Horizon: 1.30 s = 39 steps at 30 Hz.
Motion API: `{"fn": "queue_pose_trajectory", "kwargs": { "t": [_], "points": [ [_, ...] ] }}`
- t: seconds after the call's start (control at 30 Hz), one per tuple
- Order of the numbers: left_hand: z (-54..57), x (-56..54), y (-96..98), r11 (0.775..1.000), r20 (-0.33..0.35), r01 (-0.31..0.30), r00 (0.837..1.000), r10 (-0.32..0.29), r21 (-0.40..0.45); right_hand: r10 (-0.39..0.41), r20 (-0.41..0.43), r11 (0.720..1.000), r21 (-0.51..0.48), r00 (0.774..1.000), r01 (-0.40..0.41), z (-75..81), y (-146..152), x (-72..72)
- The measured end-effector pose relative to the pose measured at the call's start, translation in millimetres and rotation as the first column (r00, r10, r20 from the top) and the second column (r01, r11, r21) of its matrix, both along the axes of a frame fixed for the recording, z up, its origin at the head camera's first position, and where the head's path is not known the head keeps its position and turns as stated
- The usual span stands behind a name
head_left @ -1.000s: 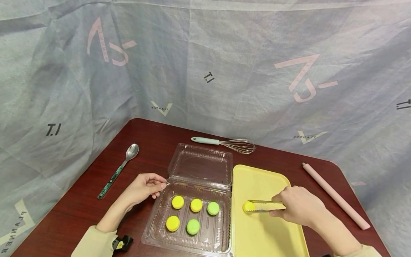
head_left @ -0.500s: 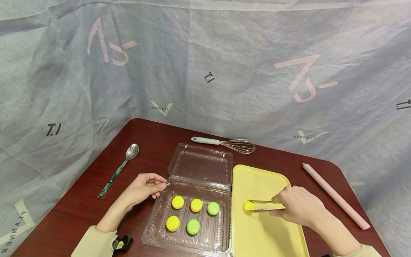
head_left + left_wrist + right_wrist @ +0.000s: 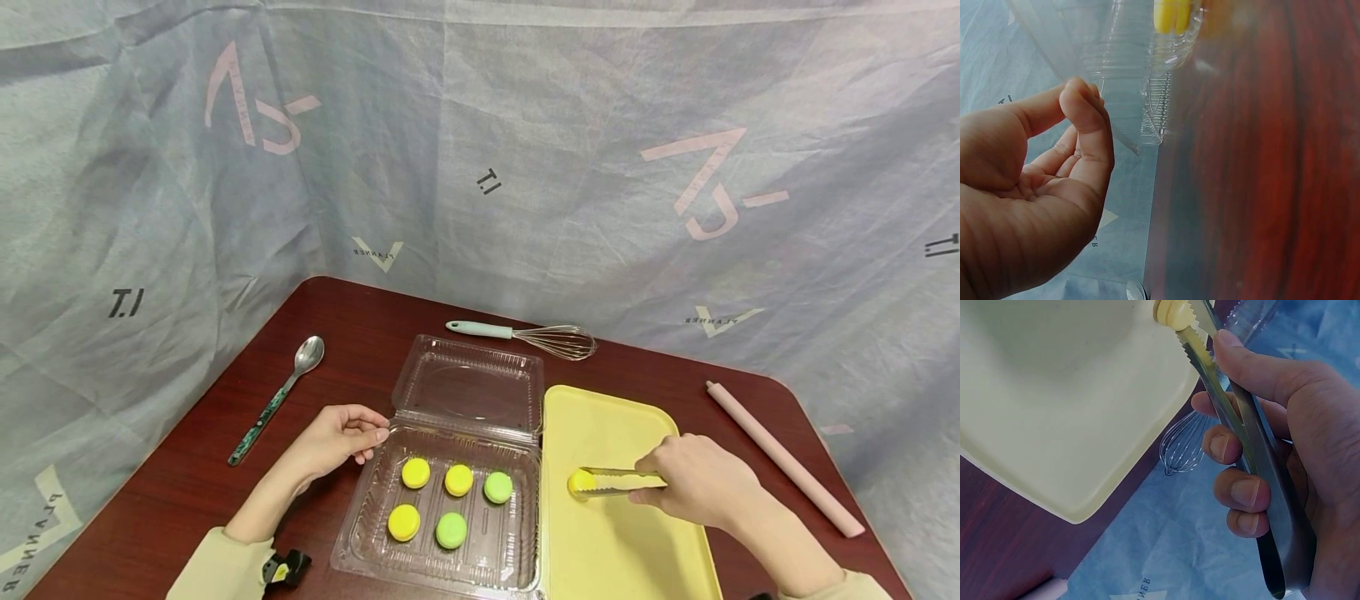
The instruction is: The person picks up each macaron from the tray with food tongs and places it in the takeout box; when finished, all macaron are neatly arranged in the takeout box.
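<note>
My left hand (image 3: pixel 337 435) pinches the left rim of a clear plastic clamshell box (image 3: pixel 510 529), near its hinge; in the left wrist view thumb and fingertip meet at the edge. The lid (image 3: pixel 468 383) lies folded back, away from me. Inside the box sit three yellow macarons (image 3: pixel 416 472) and two green macarons (image 3: pixel 452 530). My right hand (image 3: pixel 697 483) grips metal tongs (image 3: pixel 1254 450) over the yellow tray (image 3: pixel 600 417). Between the toothed tips of the tongs is another yellow macaron (image 3: pixel 579 483), low over or on the tray; I cannot tell which.
Beyond the box lies a whisk (image 3: pixel 525 331) with a pale handle. A spoon (image 3: pixel 279 400) with a green patterned handle is at the left. Right of the tray rests a pink rod (image 3: pixel 783 458). Grey printed cloth (image 3: pixel 465 150) hangs behind the dark red table (image 3: pixel 360 321).
</note>
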State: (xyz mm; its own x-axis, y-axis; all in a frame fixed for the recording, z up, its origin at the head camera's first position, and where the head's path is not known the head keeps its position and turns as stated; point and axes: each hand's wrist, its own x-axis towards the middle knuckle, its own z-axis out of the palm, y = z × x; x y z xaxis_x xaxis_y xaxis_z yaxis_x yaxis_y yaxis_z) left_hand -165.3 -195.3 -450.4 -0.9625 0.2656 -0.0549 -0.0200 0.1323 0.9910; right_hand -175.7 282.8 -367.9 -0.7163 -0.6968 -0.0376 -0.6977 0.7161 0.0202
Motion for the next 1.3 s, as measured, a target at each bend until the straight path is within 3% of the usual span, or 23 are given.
{"fn": "queue_pose_trajectory", "kwargs": {
  "t": [0.57, 1.3],
  "points": [
    [-1.6, -1.1, -0.2, 1.0, -0.012, 0.007, 1.0, -0.007, -0.003, -0.03, -0.018, 1.0, -0.001, 0.999, 0.03, 31.9, -4, 5.7],
    [-1.9, -0.6, 0.3, 1.0, 0.018, 0.001, 1.0, -0.001, 0.014, 0.025, -0.085, 1.0, 0.01, 0.996, -0.024, 53.8, -26, 4.6]
  ]
}}
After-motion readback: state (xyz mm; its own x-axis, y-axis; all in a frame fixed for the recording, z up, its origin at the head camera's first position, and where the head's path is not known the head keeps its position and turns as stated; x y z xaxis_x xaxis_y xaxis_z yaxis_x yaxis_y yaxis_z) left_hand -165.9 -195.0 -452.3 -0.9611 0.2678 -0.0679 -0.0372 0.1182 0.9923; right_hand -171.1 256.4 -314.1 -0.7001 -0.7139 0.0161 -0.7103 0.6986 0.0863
